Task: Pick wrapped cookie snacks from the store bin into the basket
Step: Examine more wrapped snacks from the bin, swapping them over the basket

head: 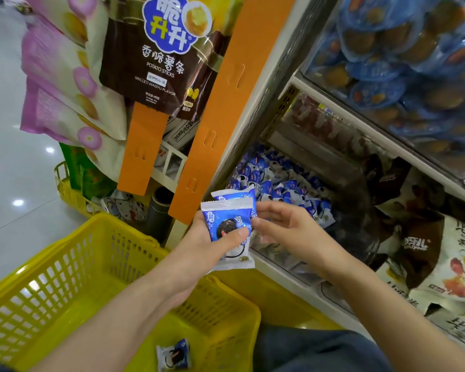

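My left hand (215,237) grips a small stack of blue-and-white wrapped cookie snacks (227,224), thumb pressed over the front pack, above the far edge of the yellow basket (73,264). My right hand (287,226) is beside the packs with its fingers relaxed, fingertips touching their right edge. One wrapped cookie snack (173,354) lies on the basket floor. Behind the hands, the store bin (279,183) holds several more of the same blue packs.
Orange display strips (215,124) and hanging potato stick bags (161,49) stand behind the basket. Bins of brown and white snack bags (427,251) lie to the right, with blue-lidded cups (403,63) on the shelf above. A second yellow basket (67,189) sits on the floor at left.
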Tool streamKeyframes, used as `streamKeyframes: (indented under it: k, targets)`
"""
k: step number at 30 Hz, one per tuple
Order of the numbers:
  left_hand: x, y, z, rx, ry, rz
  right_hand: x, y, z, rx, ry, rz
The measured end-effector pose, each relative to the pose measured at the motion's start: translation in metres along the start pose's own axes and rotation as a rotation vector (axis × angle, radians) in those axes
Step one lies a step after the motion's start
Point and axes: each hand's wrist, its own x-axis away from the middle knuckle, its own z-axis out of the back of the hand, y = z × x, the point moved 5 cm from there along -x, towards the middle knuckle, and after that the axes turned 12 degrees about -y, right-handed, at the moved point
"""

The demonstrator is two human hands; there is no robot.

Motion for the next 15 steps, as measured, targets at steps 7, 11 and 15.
streamKeyframes:
  k: [7,11,15]
  targets:
    - [-0.001,-0.001,-0.007,0.010,-0.074,-0.038,-0.009,0.006,0.037,-0.116,0.013,-0.101]
    - [-0.004,-0.005,-0.004,0.060,-0.055,-0.023,-0.029,0.011,0.103,-0.130,0.509,-0.097]
    - [-0.005,-0.006,-0.003,0.051,-0.052,-0.004,-0.060,0.031,0.136,0.095,0.794,-0.212]
